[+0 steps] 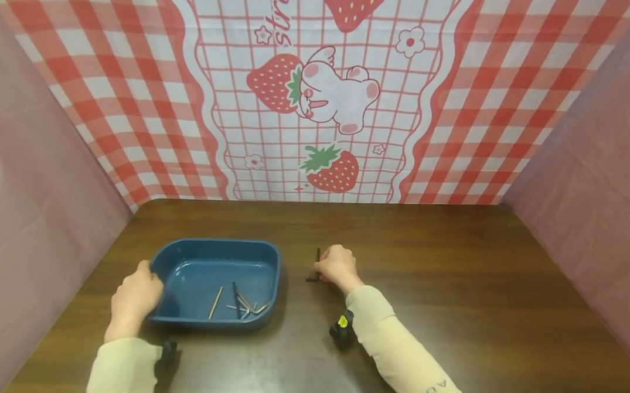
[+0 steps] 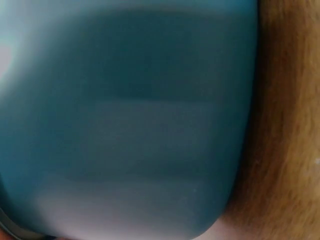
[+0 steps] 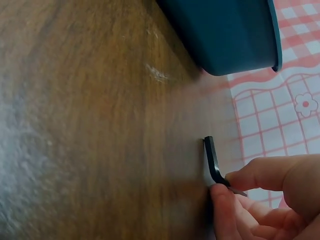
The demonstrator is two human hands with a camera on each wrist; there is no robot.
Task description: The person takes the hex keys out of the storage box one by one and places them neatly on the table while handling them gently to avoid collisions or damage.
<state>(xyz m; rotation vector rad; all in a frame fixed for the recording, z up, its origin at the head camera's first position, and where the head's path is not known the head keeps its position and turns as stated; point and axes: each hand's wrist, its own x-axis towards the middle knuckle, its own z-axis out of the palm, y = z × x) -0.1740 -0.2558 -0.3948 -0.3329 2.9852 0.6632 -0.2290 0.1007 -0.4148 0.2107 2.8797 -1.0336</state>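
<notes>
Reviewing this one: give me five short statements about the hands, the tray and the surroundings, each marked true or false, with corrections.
1. The left hand holds the blue tray at its left end. True.
2. The right hand pinches a black L-shaped key. True.
3. That key is inside the tray. False: it is outside, to the tray's right.
4. The tray is empty. False: several slim pieces lie in it.
5. Strawberries are printed on the backdrop cloth. True.
</notes>
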